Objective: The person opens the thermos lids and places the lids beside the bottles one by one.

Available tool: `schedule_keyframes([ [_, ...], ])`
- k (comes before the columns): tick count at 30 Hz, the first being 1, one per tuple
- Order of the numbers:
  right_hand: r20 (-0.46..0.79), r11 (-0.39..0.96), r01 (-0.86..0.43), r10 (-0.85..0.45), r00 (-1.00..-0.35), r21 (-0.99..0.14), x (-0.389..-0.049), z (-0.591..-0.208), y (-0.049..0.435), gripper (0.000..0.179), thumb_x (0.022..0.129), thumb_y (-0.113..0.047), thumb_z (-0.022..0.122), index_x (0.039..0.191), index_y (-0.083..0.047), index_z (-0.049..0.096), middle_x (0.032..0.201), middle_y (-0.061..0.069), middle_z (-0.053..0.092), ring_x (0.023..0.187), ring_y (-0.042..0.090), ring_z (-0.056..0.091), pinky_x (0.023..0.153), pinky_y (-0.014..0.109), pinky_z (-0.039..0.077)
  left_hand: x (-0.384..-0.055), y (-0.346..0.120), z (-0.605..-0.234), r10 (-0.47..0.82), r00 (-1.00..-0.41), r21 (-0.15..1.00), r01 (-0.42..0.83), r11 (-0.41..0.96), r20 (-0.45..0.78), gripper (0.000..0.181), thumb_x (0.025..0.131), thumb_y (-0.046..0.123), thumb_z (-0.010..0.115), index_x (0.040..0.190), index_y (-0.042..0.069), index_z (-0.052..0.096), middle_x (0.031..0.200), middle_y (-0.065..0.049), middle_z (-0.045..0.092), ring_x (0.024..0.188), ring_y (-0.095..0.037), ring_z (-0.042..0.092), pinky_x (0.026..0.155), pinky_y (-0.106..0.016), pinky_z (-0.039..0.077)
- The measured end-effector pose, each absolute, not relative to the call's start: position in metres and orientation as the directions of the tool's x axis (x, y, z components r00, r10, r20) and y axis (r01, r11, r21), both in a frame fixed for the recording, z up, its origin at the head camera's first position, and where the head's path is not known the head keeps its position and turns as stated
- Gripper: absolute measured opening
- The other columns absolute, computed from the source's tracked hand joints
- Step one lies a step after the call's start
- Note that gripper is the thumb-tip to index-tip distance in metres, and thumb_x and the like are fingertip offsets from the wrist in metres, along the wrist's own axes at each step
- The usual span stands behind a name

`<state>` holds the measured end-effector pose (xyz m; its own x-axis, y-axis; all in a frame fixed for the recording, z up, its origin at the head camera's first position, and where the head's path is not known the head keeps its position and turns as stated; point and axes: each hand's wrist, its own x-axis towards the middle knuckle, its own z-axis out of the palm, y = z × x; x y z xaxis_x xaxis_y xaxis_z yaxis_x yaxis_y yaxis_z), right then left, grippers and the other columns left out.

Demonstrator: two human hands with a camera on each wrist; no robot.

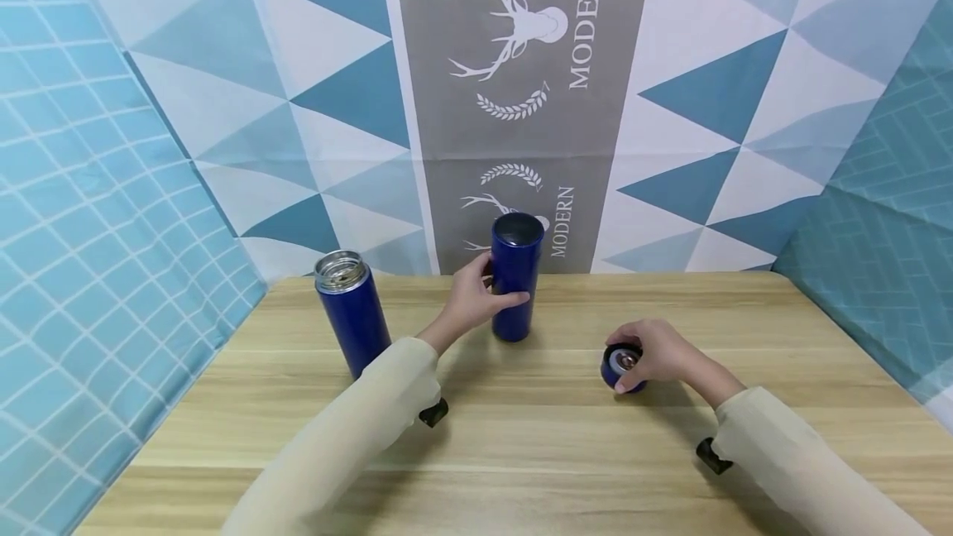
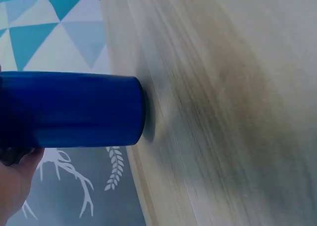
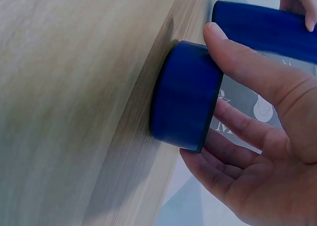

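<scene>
My left hand (image 1: 471, 298) grips a blue thermos bottle (image 1: 514, 284) with a dark glossy top, held upright. In the left wrist view the bottle's (image 2: 79, 109) lower end is at the tabletop; whether it touches is hard to tell. The right hand (image 1: 660, 351) pinches a short blue lid (image 1: 614, 376) by its rim, thumb on one side and fingers on the other. Its hollow inside faces up, and the lid's (image 3: 185, 94) closed end is down at the wood. At the left stands another blue thermos bottle (image 1: 353, 317), uncapped, its steel neck showing.
The wooden table (image 1: 536, 453) runs back to a patterned cloth (image 1: 514, 131) hanging behind it. Blue tiled cloth (image 1: 89, 189) borders the left side, and teal cloth (image 1: 878, 213) the right. My left forearm (image 1: 335, 445) passes in front of the uncapped bottle's base.
</scene>
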<state>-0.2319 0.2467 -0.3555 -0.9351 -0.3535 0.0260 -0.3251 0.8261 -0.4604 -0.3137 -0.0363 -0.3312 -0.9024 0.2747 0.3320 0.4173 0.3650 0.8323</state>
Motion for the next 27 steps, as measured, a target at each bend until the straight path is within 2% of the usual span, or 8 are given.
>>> schedule_keyframes([
  [7, 0.024, 0.824, -0.338, -0.368, -0.93, -0.454, -0.235, -0.358, 0.245, 0.063, 0.06, -0.025, 0.091, 0.113, -0.002, 0.066, 0.111, 0.016, 0.069, 0.1, 0.032, 0.065, 0.084, 0.045, 0.055, -0.292, -0.05, -0.332, 0.29, -0.919, 0.877, 0.356, 0.322, 0.267, 0.065, 0.074, 0.018, 0.082, 0.129, 0.003, 0.052, 0.126, -0.016, 0.062, 0.118, -0.031, 0.062, 0.101, -0.044, 0.05],
  [19, -0.007, 0.832, -0.341, -0.382, -0.924, -0.438, -0.232, -0.354, 0.244, 0.062, 0.062, -0.019, 0.089, 0.114, 0.001, 0.063, 0.111, 0.02, 0.067, 0.098, 0.034, 0.064, 0.082, 0.046, 0.055, -0.259, -0.071, -0.33, 0.321, -0.908, 0.849, 0.381, 0.366, 0.269, 0.063, 0.072, 0.019, 0.083, 0.128, 0.008, 0.056, 0.124, -0.012, 0.065, 0.114, -0.028, 0.064, 0.1, -0.043, 0.051],
  [27, -0.041, 0.833, -0.338, -0.394, -0.918, -0.439, -0.233, -0.354, 0.241, 0.071, 0.063, -0.022, 0.089, 0.122, 0.002, 0.058, 0.119, 0.024, 0.062, 0.101, 0.035, 0.063, 0.082, 0.044, 0.054, -0.246, -0.08, -0.334, 0.323, -0.908, 0.857, 0.378, 0.351, 0.269, 0.063, 0.071, 0.017, 0.084, 0.127, 0.006, 0.058, 0.122, -0.013, 0.066, 0.112, -0.029, 0.065, 0.098, -0.044, 0.052],
])
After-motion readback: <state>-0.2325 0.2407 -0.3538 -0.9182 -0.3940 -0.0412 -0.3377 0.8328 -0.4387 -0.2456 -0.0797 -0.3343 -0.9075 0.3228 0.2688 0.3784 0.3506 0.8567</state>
